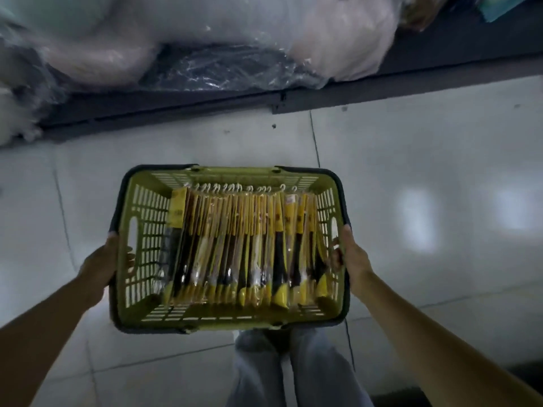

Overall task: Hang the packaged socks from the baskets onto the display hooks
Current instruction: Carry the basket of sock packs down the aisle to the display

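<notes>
Packaged socks [235, 245] stand in the green basket [147, 218] held between your left hand [101, 264] and right hand [354, 257], each gripping a side wall, fingers curled inside.

- basket [147, 230]: moulded green plastic, slotted walls, semi-matt; dark plastic band along the rim
- sock packs [241, 245]: clear glossy film sleeves catching glare, yellow card-looking headers, dark and pale knit inside
- hanger hooks [217, 188] on the packs: white plastic, smooth
- floor [411, 171]: pale tiles, polished, mirror-like light patches, thin dark grout lines
- shelf base [176, 110]: dark, matt, looks like painted metal
- bags [220, 66] on the shelf: thin clear plastic, crinkled, shiny, over soft pale goods
- trousers [323, 371]: light washed cloth, matt
</notes>
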`<state>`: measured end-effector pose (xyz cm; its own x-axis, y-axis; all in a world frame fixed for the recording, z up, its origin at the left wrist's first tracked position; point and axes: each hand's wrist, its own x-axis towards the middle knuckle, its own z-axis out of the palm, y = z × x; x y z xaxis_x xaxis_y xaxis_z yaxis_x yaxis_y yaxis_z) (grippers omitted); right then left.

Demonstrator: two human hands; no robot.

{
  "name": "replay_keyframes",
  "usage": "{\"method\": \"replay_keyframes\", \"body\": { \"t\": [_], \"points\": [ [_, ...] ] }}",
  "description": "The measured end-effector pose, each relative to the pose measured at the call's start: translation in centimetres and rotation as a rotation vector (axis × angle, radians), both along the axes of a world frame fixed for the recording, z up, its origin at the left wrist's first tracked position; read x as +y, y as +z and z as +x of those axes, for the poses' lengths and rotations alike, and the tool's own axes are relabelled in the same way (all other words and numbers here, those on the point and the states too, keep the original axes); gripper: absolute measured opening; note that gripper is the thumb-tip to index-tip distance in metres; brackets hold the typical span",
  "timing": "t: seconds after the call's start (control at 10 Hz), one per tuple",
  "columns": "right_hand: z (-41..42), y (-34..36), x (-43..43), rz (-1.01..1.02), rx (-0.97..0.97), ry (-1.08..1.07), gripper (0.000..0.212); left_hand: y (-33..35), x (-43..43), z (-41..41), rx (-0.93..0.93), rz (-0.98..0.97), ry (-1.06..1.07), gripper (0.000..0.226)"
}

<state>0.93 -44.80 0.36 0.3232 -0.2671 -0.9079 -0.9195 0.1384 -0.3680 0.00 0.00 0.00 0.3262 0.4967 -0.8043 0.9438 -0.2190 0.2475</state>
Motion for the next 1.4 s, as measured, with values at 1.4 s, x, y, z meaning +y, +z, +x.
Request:
{"method": "replay_keyframes", "body": {
  "t": [1.4],
  "points": [
    [-10.0, 55.4, -67.5, -0.454, -0.239, -1.217, 0.05, 56.9, -98.1, 32.0, -0.347, -0.52, -1.151, 0.052]
  ]
}}
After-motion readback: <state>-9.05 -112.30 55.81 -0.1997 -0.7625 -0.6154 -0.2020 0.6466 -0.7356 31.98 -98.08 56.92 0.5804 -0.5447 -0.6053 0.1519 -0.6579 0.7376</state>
